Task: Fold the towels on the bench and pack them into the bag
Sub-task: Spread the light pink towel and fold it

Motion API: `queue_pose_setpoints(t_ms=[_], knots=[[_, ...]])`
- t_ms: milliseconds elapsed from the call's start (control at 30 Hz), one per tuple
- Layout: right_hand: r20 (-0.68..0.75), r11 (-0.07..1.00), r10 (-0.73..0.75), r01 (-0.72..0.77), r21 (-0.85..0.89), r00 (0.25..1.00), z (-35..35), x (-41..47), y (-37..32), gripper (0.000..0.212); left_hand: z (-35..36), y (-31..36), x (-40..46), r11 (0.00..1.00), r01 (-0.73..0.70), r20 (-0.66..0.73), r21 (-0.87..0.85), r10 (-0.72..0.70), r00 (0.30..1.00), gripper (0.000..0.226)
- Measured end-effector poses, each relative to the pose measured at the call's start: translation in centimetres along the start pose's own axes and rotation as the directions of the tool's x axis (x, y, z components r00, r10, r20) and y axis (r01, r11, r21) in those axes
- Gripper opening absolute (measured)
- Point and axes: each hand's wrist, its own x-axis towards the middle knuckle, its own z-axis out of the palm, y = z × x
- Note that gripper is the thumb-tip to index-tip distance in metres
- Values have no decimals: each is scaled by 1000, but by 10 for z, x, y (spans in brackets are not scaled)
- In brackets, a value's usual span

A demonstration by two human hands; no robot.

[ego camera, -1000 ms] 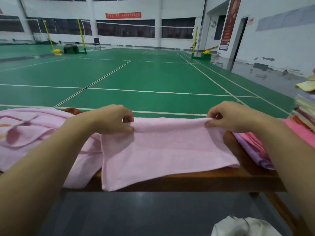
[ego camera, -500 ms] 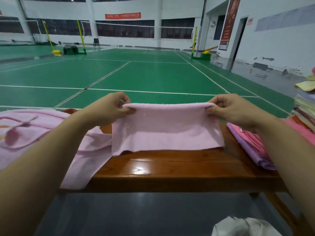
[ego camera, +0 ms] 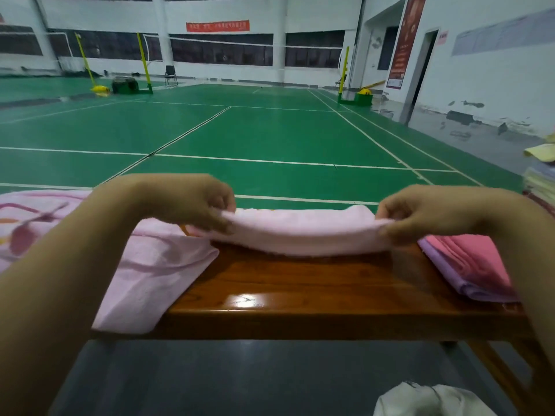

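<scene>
now your left hand and right hand pinch the ends of the folded pale pink terry towel, which sags between them over the glossy brown wooden bench.

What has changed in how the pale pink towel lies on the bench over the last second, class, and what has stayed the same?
The pale pink towel, which hung over the bench's near edge, has been drawn up and away from the person into a narrow folded strip at the far edge. The left hand and right hand still pinch its ends. The patterned towel and folded stack have not moved.
</scene>
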Motion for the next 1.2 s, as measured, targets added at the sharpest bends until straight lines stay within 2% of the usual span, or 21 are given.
queue_pose_setpoints(t_ms=[33,100,233,300,367,433,467,500,600,667,733,833,900,967,1033,1067,1133,1200], knots=[[114,999,32,-35,30,993,3,-2,0,8,4,0,-2,997,33,131,-71,-24,991,20],[230,991,96,-114,66,969,5,-6,-5,14,9,3,-5,977,115,283,-178,-61,957,24],[246,969,176,-212,129,953,0,-11,-12,30,6,19,-10,981,167,345,-100,-123,931,27],[121,971,192,-206,120,974,1,-8,-13,35,5,25,-9,988,137,284,-74,-111,952,26],[-29,986,157,-155,55,987,3,-2,-13,30,10,29,-3,991,78,107,-107,-66,992,23],[-84,996,88,-90,-24,993,5,3,-13,24,21,35,6,987,-19,-104,-160,2,995,22],[-59,995,64,-68,-69,996,7,4,-14,30,29,40,12,984,-67,-174,-163,38,984,26],[-7,990,59,-59,-126,998,10,5,-15,45,40,44,17,986,-85,-198,-145,55,979,34],[167,971,102,-62,-233,981,25,11,-20,100,85,52,35,995,57,-7,84,-56,998,74],[250,956,155,-81,-283,956,37,16,-21,114,110,54,45,966,137,43,220,-149,988,83],[288,939,217,-119,-323,933,42,16,-22,113,120,52,49,964,123,-5,236,-126,992,77],[231,889,327,-216,-403,916,35,14,-25,112,112,42,52,977,-3,-142,214,34,989,71],[200,835,399,-264,-483,895,28,12,-30,108,102,37,53,957,-20,-373,288,131,919,65],[192,824,442,-311,-474,876,25,8,-38,91,93,42,53,923,26,-531,385,198,824,52],[185,847,436,-333,-415,881,24,9,-43,65,84,55,49,948,104,-498,302,63,865,45],[149,866,391,-307,-395,908,25,11,-43,53,81,61,46,947,168,-420,276,-38,907,47],[2,893,208,-189,-409,978,27,20,-39,34,77,69,43,936,217,-246,276,-150,958,58],[-92,922,34,-67,-381,995,33,30,-35,29,74,74,38,948,200,-95,249,-182,979,71]])
